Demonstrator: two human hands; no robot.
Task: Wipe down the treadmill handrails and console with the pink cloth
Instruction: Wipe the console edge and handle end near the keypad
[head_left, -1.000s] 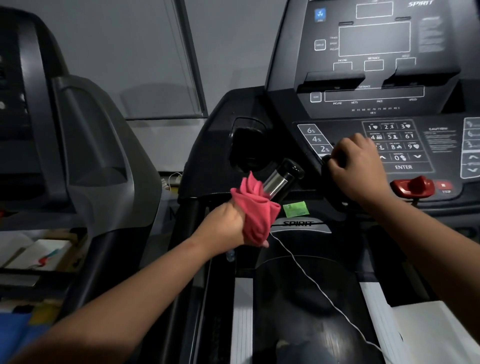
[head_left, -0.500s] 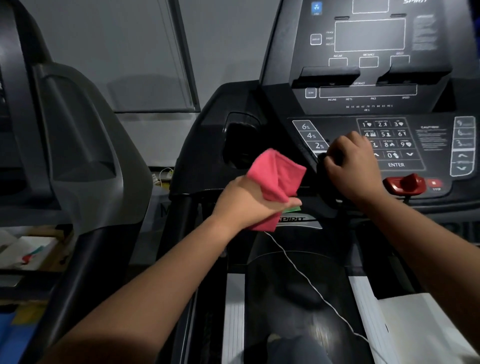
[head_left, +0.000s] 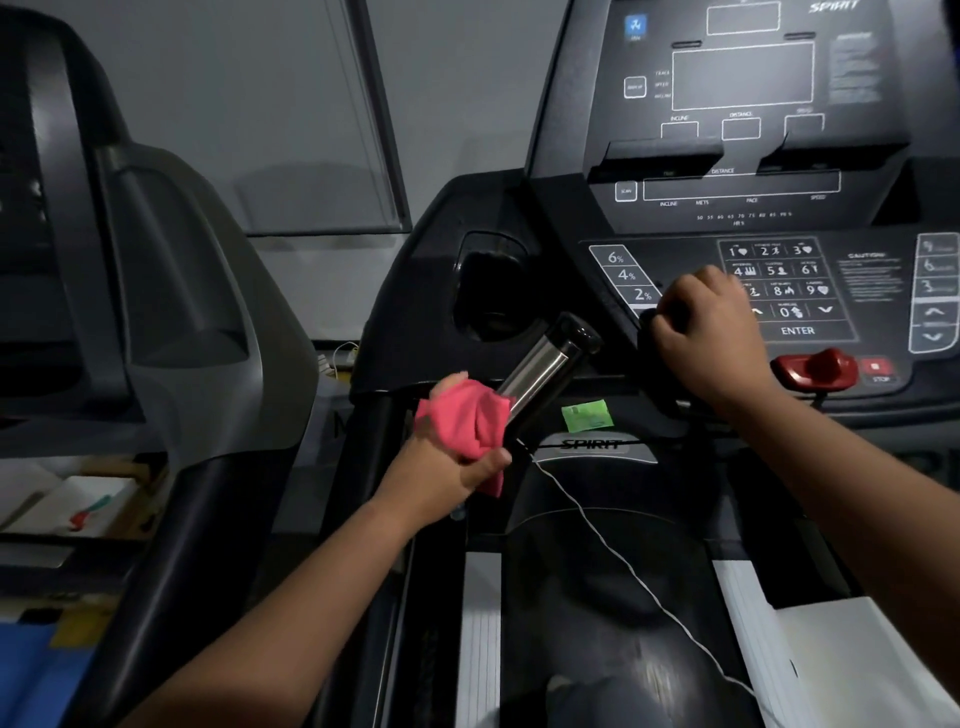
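My left hand holds the pink cloth wrapped round the lower end of the left handgrip, a short steel bar with a black cap that sticks up from under the console. My right hand is closed round the right handgrip, a dark bar mostly hidden under the fingers. The black console rises behind both, with a keypad and a dark display.
A red safety key and stop button sit right of my right hand. A thin white cord runs down over the belt. A cup holder is left of the console. Another treadmill stands at the left.
My left hand with the cloth slid up over the handgrip's top, then back down to its lower end, baring the steel bar again. My right hand stayed on its grip.
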